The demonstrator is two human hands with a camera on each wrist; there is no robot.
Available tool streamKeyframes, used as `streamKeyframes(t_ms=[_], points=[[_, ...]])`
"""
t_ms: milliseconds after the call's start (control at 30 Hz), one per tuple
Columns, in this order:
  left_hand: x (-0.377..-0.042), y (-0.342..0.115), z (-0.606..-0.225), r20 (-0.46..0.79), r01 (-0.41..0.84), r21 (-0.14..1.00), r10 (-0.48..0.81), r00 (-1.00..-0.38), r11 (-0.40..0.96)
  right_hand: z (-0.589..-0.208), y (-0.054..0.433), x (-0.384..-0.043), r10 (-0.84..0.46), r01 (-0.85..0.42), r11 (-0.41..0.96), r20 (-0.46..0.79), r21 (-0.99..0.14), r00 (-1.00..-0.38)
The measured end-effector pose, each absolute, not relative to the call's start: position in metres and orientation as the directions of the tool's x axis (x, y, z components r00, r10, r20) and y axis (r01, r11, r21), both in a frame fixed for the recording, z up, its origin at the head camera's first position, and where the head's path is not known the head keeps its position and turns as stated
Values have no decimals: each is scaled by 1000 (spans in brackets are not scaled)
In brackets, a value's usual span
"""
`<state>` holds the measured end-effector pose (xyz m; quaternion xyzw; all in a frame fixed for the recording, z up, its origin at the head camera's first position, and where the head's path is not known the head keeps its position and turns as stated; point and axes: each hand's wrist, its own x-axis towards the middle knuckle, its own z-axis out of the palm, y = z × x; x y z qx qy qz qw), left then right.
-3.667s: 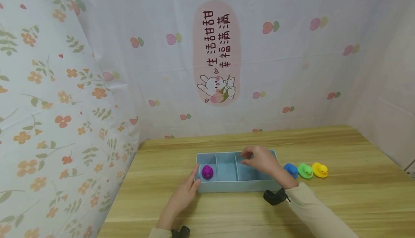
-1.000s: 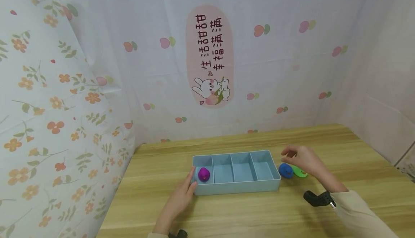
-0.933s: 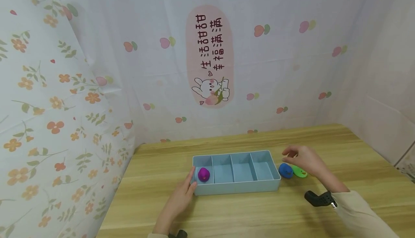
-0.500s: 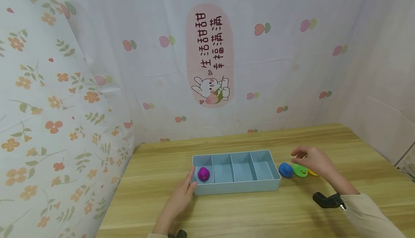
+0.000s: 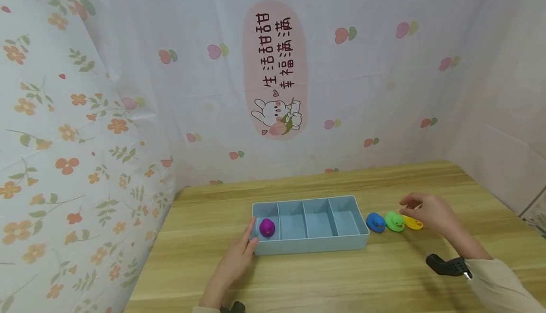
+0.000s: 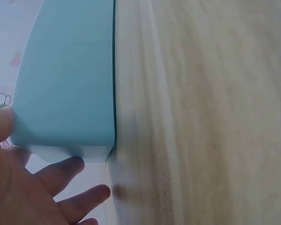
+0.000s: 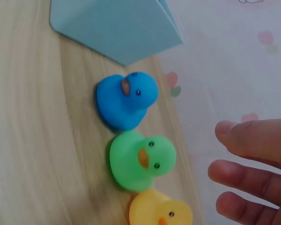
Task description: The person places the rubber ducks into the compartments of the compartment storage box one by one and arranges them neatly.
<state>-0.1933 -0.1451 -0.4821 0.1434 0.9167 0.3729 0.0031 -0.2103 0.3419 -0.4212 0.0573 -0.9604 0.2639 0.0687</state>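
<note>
A light-blue divided box [image 5: 311, 245] stands on the table, with a purple rubber duck [image 5: 267, 227] in its leftmost compartment. My left hand [image 5: 233, 261] touches the box's left end; the left wrist view has the fingers [image 6: 61, 176] spread loosely along that end wall. To the right of the box a blue duck [image 5: 375, 222], a green duck [image 5: 394, 221] and a yellow duck [image 5: 413, 223] sit in a row. My right hand [image 5: 432, 213] hovers above the yellow duck, partly covering it in the head view. Its fingers are bent loosely, apart from the ducks and holding nothing.
The wood-grain table [image 5: 298, 284] extends in front of the box and to both sides. A white printed cloth [image 5: 362, 90] hangs behind it, and a flowered cloth [image 5: 77, 161] hangs on the left. Each wrist carries a black camera mount.
My right hand has moved from over the box out to the right, past the blue and green ducks to the yellow one. My left hand stays at the box's left end.
</note>
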Motion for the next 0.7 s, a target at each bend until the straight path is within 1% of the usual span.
streamKeyframes(t_ms=[367,700], points=[[-192,-145,-479,96,257,690,266,-959,677,-431,362,-210,-33,-74,874,92,-480,-995],[-193,-145,-478,92,253,699,266,-960,669,-444,376,-212,-62,-95,887,88,-452,-994]])
